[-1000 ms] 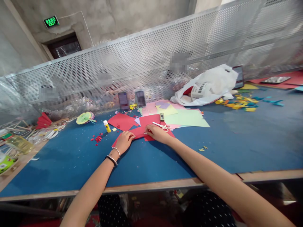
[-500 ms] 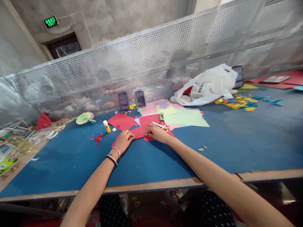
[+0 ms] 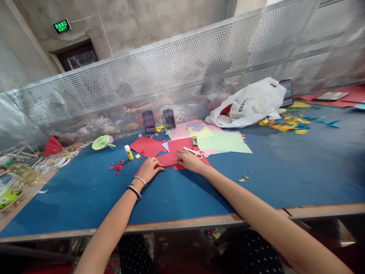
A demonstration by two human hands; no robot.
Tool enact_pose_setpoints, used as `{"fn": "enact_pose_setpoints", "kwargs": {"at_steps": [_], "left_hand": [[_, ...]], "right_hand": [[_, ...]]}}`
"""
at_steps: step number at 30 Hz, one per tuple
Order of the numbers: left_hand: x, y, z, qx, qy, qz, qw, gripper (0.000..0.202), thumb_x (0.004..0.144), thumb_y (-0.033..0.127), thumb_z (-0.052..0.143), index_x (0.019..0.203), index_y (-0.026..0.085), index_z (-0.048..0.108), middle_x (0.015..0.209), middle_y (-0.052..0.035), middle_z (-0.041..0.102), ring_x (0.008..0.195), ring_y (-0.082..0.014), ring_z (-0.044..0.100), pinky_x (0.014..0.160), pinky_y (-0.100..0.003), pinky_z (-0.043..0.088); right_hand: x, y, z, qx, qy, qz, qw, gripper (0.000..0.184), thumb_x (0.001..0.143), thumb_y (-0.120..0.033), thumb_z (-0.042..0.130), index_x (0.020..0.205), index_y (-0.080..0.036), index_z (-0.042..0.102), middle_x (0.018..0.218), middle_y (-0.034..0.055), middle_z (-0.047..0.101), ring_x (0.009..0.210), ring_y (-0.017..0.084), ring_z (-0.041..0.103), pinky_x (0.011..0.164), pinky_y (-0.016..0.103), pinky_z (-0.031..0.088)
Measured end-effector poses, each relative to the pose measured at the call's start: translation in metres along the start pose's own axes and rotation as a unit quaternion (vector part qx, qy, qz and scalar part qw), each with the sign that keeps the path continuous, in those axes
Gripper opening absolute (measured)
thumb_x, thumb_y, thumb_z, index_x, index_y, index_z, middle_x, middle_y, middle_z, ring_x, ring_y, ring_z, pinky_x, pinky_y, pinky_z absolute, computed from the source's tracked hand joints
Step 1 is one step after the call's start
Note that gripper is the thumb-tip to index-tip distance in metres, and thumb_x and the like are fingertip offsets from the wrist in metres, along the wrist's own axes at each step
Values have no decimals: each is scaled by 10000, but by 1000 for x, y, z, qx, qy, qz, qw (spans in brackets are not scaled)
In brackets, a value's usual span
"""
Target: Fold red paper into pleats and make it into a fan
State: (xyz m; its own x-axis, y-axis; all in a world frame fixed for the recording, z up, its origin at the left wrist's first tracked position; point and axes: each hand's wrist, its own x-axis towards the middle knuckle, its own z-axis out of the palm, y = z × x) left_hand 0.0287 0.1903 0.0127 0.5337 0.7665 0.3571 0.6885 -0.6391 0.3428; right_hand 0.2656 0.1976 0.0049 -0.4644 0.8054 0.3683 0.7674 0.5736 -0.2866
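A sheet of red paper (image 3: 169,158) lies on the blue table (image 3: 176,190) in front of me. My left hand (image 3: 150,169) rests on its left part with fingers curled and pressed down on the paper. My right hand (image 3: 189,161) lies on its right part, fingers stretched toward the left along the paper. White-handled scissors (image 3: 194,152) lie just beyond my right hand. A yellow glue stick (image 3: 129,152) stands to the left of the paper.
Coloured sheets (image 3: 216,140), another red sheet (image 3: 147,146) and a small black object (image 3: 195,140) lie behind. Red scraps (image 3: 117,167) sit left. A white plastic bag (image 3: 251,102) and paper cuttings (image 3: 293,123) are at right. A perforated metal screen (image 3: 182,76) backs the table.
My left hand has slid slightly down and right along the red paper. My right hand stays almost still.
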Motion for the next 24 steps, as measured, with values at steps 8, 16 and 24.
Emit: {"fn": "enact_pose_setpoints", "kwargs": {"at_steps": [8,16,24], "left_hand": [[-1,3,0,75,12,29,997,178,853,307,590,831,168,698,869,-67,668,854,-194,548,813,-341,444],[-1,4,-19,-198,9,-74,977,352,917,417,430,905,131,634,850,-44,668,775,-152,567,744,-284,464],[-5,1,-18,-69,-62,-55,994,262,887,346,496,837,169,683,893,-56,701,824,-174,611,779,-286,458]], "right_hand": [[1,0,1,8,38,23,999,155,877,-260,539,803,-159,630,884,90,638,902,213,551,811,309,402],[4,22,-15,283,178,204,920,472,927,-503,304,763,-170,596,798,76,672,729,175,601,709,284,460],[-1,6,-9,293,-34,93,951,503,907,-546,363,849,-173,695,880,75,707,805,187,629,743,290,480]]}}
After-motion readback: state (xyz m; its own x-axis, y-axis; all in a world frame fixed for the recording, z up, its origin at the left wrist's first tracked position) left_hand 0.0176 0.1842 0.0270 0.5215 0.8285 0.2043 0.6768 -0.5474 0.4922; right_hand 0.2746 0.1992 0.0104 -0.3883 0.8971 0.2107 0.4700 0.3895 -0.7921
